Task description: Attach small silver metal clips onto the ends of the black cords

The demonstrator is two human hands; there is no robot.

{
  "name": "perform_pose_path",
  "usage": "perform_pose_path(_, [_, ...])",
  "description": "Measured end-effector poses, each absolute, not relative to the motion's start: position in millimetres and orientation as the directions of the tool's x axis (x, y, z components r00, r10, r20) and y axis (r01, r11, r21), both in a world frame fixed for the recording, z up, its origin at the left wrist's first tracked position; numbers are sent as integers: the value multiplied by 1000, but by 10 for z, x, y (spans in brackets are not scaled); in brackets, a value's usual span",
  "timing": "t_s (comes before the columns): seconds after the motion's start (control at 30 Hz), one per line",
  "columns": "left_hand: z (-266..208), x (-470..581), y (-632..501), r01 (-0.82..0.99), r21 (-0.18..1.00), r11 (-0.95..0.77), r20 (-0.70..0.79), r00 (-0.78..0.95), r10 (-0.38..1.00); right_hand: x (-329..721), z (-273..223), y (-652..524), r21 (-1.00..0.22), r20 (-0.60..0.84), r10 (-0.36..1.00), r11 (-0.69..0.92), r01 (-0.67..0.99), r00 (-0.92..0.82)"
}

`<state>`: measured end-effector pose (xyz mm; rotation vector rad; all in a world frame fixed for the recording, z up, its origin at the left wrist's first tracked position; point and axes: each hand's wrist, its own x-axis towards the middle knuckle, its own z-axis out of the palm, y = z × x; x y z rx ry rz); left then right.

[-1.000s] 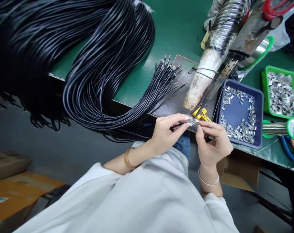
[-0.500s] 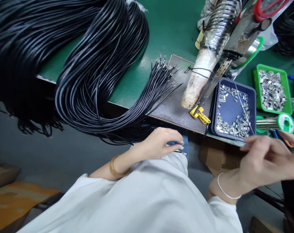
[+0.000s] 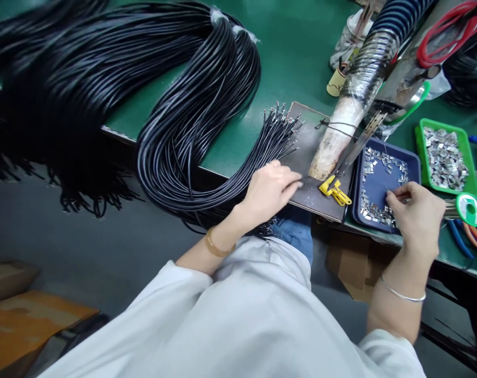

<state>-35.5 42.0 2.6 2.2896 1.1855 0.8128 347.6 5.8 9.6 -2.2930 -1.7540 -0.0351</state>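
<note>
My left hand [image 3: 270, 190] is over the front edge of the brown board [image 3: 301, 198], beside the stripped ends of a bundle of black cables [image 3: 223, 195]. Its thumb and fingers are drawn together, slightly blurred; whether a cable is between them is hidden. My right hand [image 3: 416, 212] reaches into the blue tray [image 3: 359, 181] of small metal connector shells [image 3: 374, 215]. Thumb and forefinger are pinched low over the tray, and what they hold is too small to make out. A yellow clip-like tool [image 3: 336, 192] lies on the board between my hands.
A taped duct hose [image 3: 333, 131] slants down over the board. Right of the blue tray are a green tray [image 3: 475, 181] of metal shells, a solder spool [image 3: 470, 209] and orange-handled pliers [image 3: 475, 236]. More black cables [image 3: 76, 89] hang over the table's left edge.
My left hand has risen from my lap to the board's edge by the cables. The right hand has moved left, from beside the solder spool into the blue tray. The view has shifted slightly.
</note>
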Motion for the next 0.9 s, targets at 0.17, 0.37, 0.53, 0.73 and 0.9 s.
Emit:
perform_pose_path(0.17, [171,-271,83,43,960,-278,92,886,454,3303,156,-74,-153,159,962,-201,968,224])
perform_pose_path(0.37, [51,-31,-79,-189,919,346,-133,678,723,3169,107,-71,11,333,920,-224,975,208])
perform_pose_path(0.53, [21,-54,3,-355,838,414,-233,453,860,2466,205,-268,-547,492,789,-50,836,369])
perform_pose_path(0.73, [48,-17,11,-334,886,322,-160,432,887,1513,202,-496,-684,553,789,247,686,268])
perform_pose_path(0.9, [36,23,3,-335,918,213,-62,408,911,1460,79,-445,-878,346,894,201,434,285])
